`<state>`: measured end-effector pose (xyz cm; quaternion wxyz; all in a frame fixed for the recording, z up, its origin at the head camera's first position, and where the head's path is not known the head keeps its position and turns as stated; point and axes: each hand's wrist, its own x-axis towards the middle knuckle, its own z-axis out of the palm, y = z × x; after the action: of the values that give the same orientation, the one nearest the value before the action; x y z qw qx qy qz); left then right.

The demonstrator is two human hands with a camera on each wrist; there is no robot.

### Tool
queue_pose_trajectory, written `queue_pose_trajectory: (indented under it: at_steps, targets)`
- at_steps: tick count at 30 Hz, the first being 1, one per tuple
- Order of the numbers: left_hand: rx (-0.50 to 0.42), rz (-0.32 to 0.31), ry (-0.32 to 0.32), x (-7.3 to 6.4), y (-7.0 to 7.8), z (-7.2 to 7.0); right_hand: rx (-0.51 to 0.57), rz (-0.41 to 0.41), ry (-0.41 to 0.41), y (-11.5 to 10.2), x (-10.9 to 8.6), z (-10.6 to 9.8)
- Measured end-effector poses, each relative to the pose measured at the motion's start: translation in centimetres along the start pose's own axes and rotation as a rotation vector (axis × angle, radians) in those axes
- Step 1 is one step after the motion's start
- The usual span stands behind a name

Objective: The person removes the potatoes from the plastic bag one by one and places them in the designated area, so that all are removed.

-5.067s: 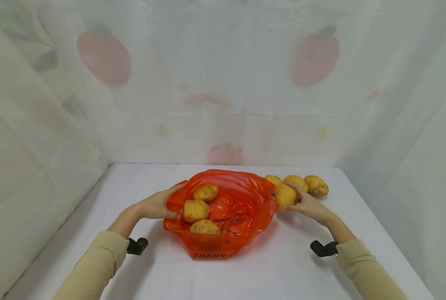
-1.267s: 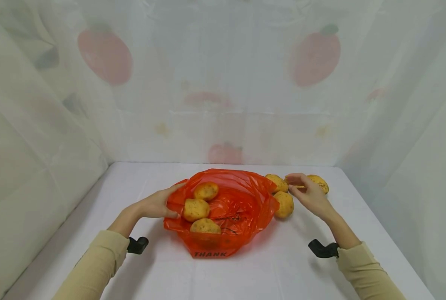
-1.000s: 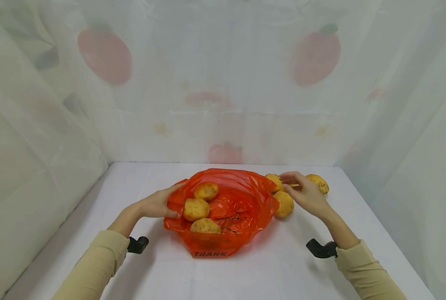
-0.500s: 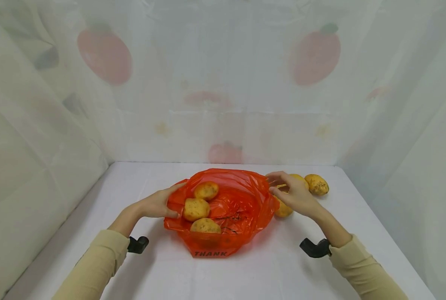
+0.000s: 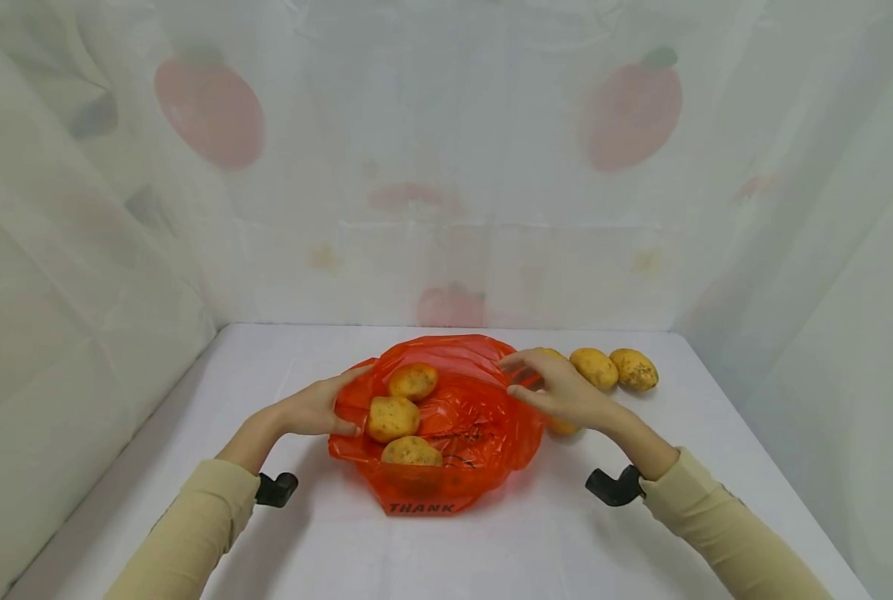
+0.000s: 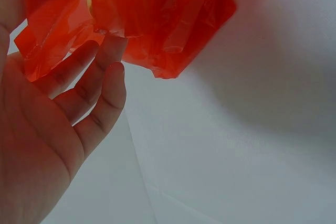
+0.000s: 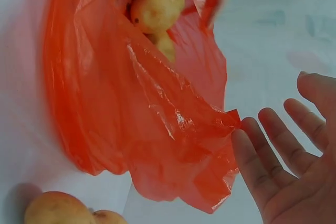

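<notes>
An orange-red plastic bag (image 5: 484, 400) lies with its mouth spread, the word THANK on its front. Three potatoes show inside: one at the back (image 5: 412, 382), one in the middle (image 5: 392, 419), one at the front (image 5: 411, 452). My left hand (image 5: 315, 410) holds the bag's left rim, thumb in front and fingers bent behind the film, as the left wrist view shows. At the right rim, my right hand (image 5: 555, 390) has its fingers extended and spread. In the right wrist view, its fingertips (image 7: 247, 127) touch the bag's edge (image 7: 233, 116).
Right of the bag lie several loose potatoes: two side by side at the far right (image 5: 595, 368) (image 5: 634, 369), others partly hidden by my right hand, one at its lower edge (image 5: 564, 427). Everything rests on a white-covered table (image 5: 476, 558), enclosed by pale curtains (image 5: 446, 167).
My right hand let go of a potato beside the bag, then moved left over the loose potatoes to the bag's right rim, which has shifted inward. My left hand stayed in place.
</notes>
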<state>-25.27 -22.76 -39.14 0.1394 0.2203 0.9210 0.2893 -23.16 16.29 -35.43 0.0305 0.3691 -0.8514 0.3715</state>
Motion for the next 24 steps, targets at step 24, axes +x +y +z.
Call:
queue_pose_trajectory:
  at_steps: [24]
  targets:
    - [-0.010, 0.003, 0.004, -0.1, -0.3, 0.1, -0.056, -0.008, -0.328, -2.1, 3.8, 2.9]
